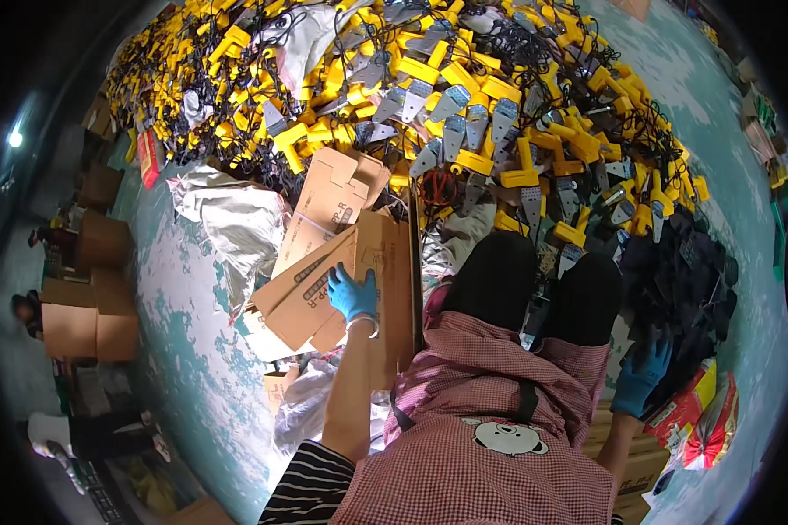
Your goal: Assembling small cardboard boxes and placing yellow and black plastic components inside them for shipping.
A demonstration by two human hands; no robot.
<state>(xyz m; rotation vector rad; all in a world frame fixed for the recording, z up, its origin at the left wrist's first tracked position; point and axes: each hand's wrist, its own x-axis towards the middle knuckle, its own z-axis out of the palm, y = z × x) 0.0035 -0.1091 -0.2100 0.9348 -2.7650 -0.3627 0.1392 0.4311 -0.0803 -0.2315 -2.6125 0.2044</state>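
Observation:
My left hand (352,296), in a blue glove, lies on a brown cardboard box (387,254) to the left of my knees. Its fingers are spread over the board, next to folded flat cartons (311,293). Low on the right, my right hand (643,372), also gloved in blue, reaches to the edge of a heap of black pieces (692,280). Its fingers look stretched out, and I see nothing held in them. Ahead of me spreads a big pile of yellow-handled tools (453,114) with grey perforated metal plates and black cords.
White woven sacks (232,227) lie left of the cartons. A red and yellow bag (705,420) is beside my right hand, with cardboard boxes (643,459) below it. More brown boxes (87,319) stand far left, on the worn green and white floor (184,350).

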